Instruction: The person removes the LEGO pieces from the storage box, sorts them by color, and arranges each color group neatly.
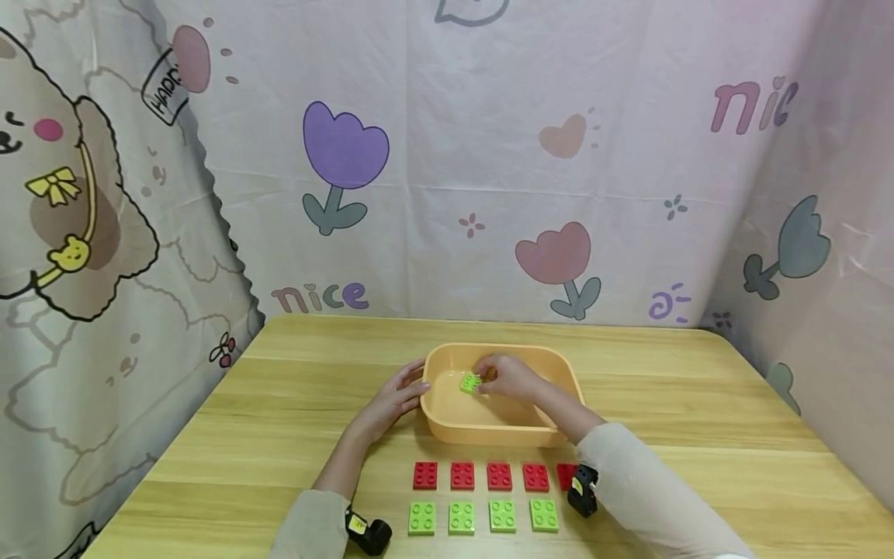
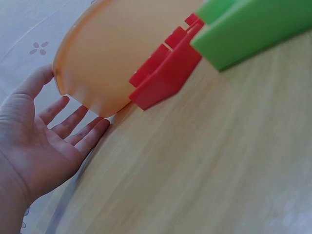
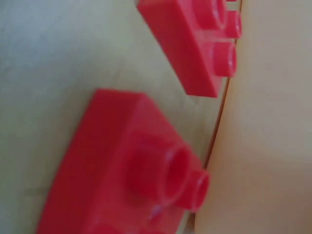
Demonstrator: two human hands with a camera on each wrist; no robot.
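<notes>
Inside the light orange plastic bin (image 1: 496,436), toward its left end, my right hand (image 1: 511,378) pinches a green building block (image 1: 470,383) with studs on top. My left hand (image 1: 389,400) rests against the bin's left side. Seen in the left wrist view, that hand's thumb touches the rim and its extended fingers lie along the outer wall. The right hand is out of sight in the right wrist view, which shows red blocks (image 3: 122,146) close up beside the bin wall (image 3: 268,122).
In front of the bin, a row of red blocks (image 1: 462,476) lies on the wooden table (image 1: 314,365). Nearer is a row of green blocks (image 1: 461,518). The right sleeve and wrist camera (image 1: 583,491) partly cover the rightmost red block. A printed cloth (image 1: 454,155) hangs behind the table.
</notes>
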